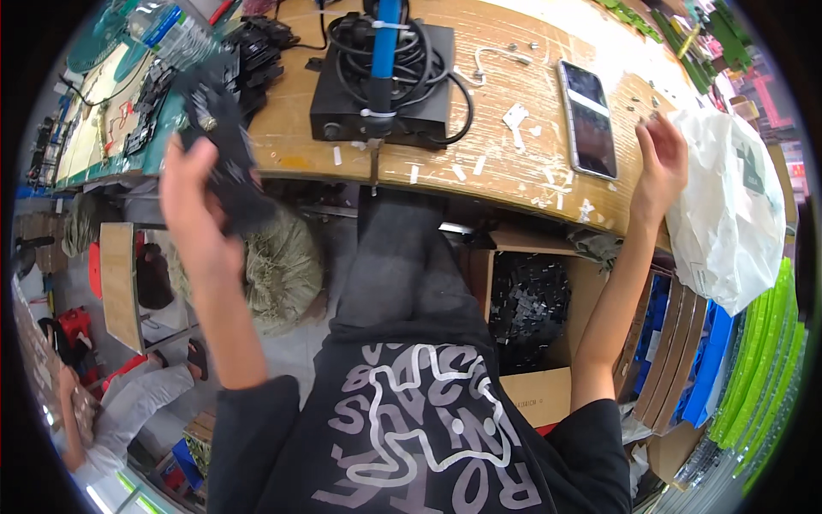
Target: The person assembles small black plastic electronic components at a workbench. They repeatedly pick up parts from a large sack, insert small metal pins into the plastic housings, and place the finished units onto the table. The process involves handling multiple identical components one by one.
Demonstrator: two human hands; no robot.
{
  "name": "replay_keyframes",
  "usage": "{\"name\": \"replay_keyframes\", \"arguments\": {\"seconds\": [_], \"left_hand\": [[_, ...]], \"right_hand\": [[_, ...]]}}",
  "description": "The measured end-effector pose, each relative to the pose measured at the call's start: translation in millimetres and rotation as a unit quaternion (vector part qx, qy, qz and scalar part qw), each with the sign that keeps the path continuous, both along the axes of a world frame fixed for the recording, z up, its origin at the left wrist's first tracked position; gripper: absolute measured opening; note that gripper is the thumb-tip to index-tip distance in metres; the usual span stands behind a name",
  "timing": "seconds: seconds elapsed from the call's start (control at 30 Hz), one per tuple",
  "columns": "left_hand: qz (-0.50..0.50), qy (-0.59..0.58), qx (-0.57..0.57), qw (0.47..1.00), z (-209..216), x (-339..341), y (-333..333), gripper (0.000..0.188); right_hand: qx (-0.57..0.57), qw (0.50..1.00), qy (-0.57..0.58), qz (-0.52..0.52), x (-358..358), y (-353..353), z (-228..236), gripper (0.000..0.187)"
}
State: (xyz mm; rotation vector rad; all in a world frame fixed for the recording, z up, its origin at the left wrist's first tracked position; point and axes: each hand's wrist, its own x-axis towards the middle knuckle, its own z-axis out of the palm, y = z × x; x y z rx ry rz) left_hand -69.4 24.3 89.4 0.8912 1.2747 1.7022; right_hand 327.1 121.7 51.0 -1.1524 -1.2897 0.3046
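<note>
My left hand [193, 193], smeared by motion, is at the left edge of the wooden table. Its fingers are closed round a bunch of dark plastic parts [227, 150], too blurred to count. Behind them lies a pile of similar black plastic parts [261, 51]. Over the right side of the table is my right hand [661, 163], with its fingers loosely curled and apart and nothing visible in them. It is between a smartphone [591, 128], lying flat, and a white plastic bag [728, 206].
A black box with coiled cables [381, 86] and a blue upright post [385, 43] take up the middle of the wooden table [505, 111]. Small white scraps lie along its front. Below is a carton of black pieces [529, 300]. Another person [141, 403] sits at lower left.
</note>
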Motion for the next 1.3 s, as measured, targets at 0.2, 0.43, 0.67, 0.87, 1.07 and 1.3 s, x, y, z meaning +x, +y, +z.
{"name": "replay_keyframes", "arguments": {"seconds": [0.2,0.43,0.67,0.87,1.07,1.3], "left_hand": [[-0.147,-0.018,-0.024,0.989,-40,61,-51,0.021],[-0.215,0.069,-0.083,0.97,-62,87,-75,0.019],[-0.243,0.249,-0.036,0.937,-53,93,-81,0.015],[-0.264,0.33,-0.005,0.906,-56,93,-72,0.016],[-0.288,0.362,0.016,0.886,-59,88,-65,0.016],[-0.292,0.376,0.038,0.879,-59,86,-63,0.015]], "right_hand": [[-0.045,0.981,0.133,0.134,-64,-75,-16,0.026],[-0.104,0.932,0.216,0.273,-120,-122,-23,0.027],[-0.131,0.941,0.07,0.304,-125,-126,-7,0.038],[-0.17,0.939,0.013,0.299,-121,-125,-9,0.044],[-0.176,0.947,-0.038,0.266,-118,-126,-14,0.046],[-0.155,0.953,-0.021,0.261,-121,-129,-21,0.045]]}}
